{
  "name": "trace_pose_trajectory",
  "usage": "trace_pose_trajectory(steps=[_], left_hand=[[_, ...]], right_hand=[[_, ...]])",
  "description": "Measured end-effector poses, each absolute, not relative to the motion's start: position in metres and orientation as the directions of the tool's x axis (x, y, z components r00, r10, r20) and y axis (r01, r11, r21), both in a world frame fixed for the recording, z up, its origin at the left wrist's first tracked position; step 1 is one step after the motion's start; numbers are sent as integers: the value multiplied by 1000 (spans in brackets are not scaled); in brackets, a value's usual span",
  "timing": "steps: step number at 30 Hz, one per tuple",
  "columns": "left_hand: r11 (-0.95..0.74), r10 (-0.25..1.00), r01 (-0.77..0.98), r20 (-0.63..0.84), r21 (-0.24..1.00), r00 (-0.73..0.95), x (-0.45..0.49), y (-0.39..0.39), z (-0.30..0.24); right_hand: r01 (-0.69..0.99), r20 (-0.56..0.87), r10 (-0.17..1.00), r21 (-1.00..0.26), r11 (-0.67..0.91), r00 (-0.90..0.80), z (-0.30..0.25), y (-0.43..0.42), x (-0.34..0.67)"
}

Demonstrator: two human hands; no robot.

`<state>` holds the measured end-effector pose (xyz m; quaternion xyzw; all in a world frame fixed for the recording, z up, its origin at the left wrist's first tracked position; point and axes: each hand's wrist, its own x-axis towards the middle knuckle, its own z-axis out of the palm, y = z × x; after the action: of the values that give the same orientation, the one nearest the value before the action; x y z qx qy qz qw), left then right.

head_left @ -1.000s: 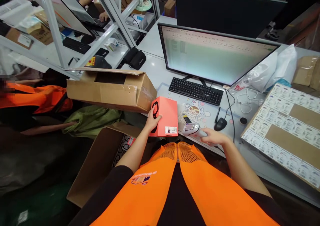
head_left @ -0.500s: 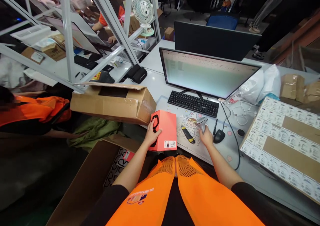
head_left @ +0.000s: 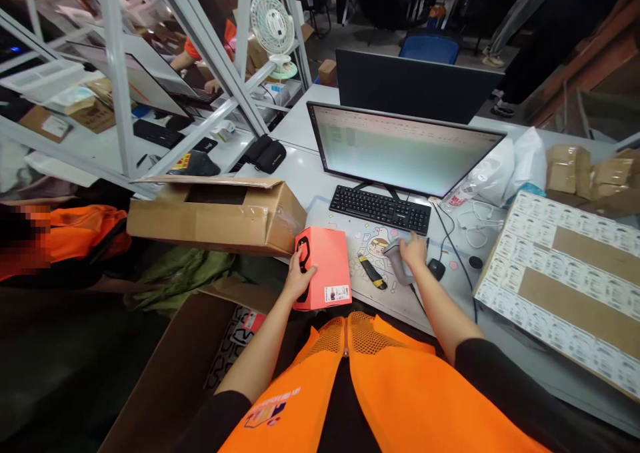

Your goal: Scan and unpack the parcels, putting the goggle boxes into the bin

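Observation:
My left hand (head_left: 299, 279) grips the side of a coral-red box (head_left: 331, 266), which has a black loop design and a white label. The box stands at the desk's front edge. A grey handheld scanner (head_left: 399, 266) rests on the printed desk mat. Just to its right is my right hand (head_left: 414, 251), out of the scanner's handle, with fingers stretched toward the lower right corner of the black keyboard (head_left: 380, 207). Its fingertips are small and partly blurred. Between the box and the scanner lies a yellow-and-black box cutter (head_left: 373, 271).
An open cardboard box (head_left: 215, 223) sits left on the desk; a larger carton (head_left: 165, 366) is below it. Behind the keyboard stands a monitor (head_left: 400, 149). A mouse (head_left: 437, 269) and a label-covered board (head_left: 565, 286) are on the right. Another person (head_left: 90, 233) is at far left.
My right hand has let go of the scanner, now lying on the mat, and moved forward toward the keyboard. My left hand still holds the coral-red box. The view has shifted slightly.

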<state>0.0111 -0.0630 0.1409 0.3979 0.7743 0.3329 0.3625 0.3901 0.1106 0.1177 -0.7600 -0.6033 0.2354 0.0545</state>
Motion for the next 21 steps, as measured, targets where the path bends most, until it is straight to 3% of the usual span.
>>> trace_pose_trajectory(steps=[2,6,13,21], left_hand=[[452,862,381,-284,806,-420,11,-63,141],[450,861,378,-282,809,-423,11,-62,139],[477,847,378,-301,794,-437,15,-61,140],[520,819,287,-374,805,-435,14,-63,133]], right_hand=[[914,-281,952,-344,-216,119,126,142,385],[958,-411,911,-254,-135,19,130,182,366],[971,-502,863,-173,-164,56,121,197,342],[957,-401,916,-275,-88,-31,132,167,340]])
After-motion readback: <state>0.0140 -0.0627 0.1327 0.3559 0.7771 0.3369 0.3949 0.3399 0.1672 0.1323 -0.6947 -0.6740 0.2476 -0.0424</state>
